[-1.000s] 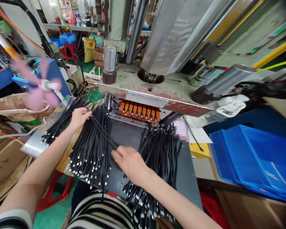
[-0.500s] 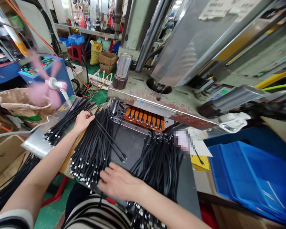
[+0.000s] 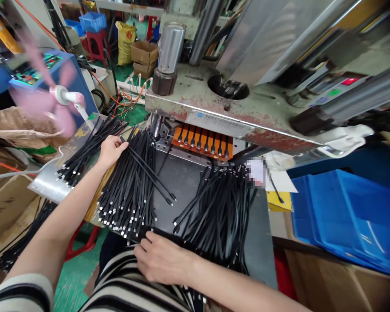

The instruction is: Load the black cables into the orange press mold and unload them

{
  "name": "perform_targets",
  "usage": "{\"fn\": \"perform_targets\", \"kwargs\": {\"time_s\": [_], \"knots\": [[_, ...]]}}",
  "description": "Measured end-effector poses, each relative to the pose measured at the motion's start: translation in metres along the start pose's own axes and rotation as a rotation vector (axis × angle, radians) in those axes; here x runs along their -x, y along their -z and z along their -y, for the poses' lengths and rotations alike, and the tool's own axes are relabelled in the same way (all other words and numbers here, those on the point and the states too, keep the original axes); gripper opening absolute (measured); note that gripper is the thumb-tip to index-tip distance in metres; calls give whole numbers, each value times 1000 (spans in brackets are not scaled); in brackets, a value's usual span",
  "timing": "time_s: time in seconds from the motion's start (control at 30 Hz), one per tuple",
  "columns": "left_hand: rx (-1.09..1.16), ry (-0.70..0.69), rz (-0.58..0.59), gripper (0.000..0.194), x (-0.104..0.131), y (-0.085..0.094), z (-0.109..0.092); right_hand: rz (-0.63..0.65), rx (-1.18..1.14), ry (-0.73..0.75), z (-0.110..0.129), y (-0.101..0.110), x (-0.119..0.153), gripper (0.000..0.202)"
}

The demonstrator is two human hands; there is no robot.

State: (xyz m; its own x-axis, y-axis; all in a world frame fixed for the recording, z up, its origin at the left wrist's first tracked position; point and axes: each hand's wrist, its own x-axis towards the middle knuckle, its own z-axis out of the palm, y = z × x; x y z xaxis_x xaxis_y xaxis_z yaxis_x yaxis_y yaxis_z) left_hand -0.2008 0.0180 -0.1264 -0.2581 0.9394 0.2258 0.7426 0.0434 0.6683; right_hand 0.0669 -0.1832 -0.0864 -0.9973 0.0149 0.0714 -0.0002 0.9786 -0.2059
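Observation:
My left hand [image 3: 113, 149] is closed in a pinch on the near-side ends of a couple of flat black cables [image 3: 152, 174], which slant down to the right with their metal plugs resting over the dark table plate. Under it spreads a thick pile of black cables [image 3: 126, 186], silver plugs toward me. My right hand [image 3: 160, 258] hangs low at the plate's front edge, fingers curled; what they grip, if anything, is hidden. A second cable pile [image 3: 222, 216] lies to its right. Inside the press, an orange mould insert [image 3: 201, 143] carries several black cable ends in a row.
The heavy press plate [image 3: 195, 110] overhangs the mould, with steel posts [image 3: 171, 47] rising from it. A pink fan [image 3: 60, 95] spins at the left. Another cable bunch [image 3: 87, 149] lies on the metal sheet. Blue plastic trays [image 3: 344, 212] stand at the right.
The view has tilted down and moved closer to the press. My left hand keeps its pinch on the cables. My right hand has drawn lower toward my body, against the plate's front edge.

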Motion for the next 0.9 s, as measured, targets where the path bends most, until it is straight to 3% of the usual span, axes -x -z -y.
{"fn": "perform_targets", "kwargs": {"time_s": [0.1, 0.23, 0.37, 0.43, 0.57, 0.67, 0.73, 0.9], "knots": [[8, -13, 2, 22, 1, 0, 0, -3, 10, -53, -13, 13, 3, 19], [-7, -16, 7, 22, 2, 1, -1, 14, 41, -292, -32, 31, 9, 14], [-33, -24, 15, 20, 3, 1, -2, 72, 54, -522, -38, 28, 11, 22], [-40, -27, 2, 25, 5, 1, -4, 70, 14, -549, -37, 24, 10, 19], [-73, -56, -41, 46, 8, 0, -6, 55, -143, -471, -41, 28, 13, 38], [-58, -99, -96, 46, 10, 1, -7, 51, -233, -461, -62, 42, 20, 27], [-38, -119, -130, 44, 11, 3, -8, -31, -255, -533, -86, 52, 25, 21], [-3, -231, -213, 29, 11, 11, -16, -421, -318, -843, -162, 66, 25, 17]]}}
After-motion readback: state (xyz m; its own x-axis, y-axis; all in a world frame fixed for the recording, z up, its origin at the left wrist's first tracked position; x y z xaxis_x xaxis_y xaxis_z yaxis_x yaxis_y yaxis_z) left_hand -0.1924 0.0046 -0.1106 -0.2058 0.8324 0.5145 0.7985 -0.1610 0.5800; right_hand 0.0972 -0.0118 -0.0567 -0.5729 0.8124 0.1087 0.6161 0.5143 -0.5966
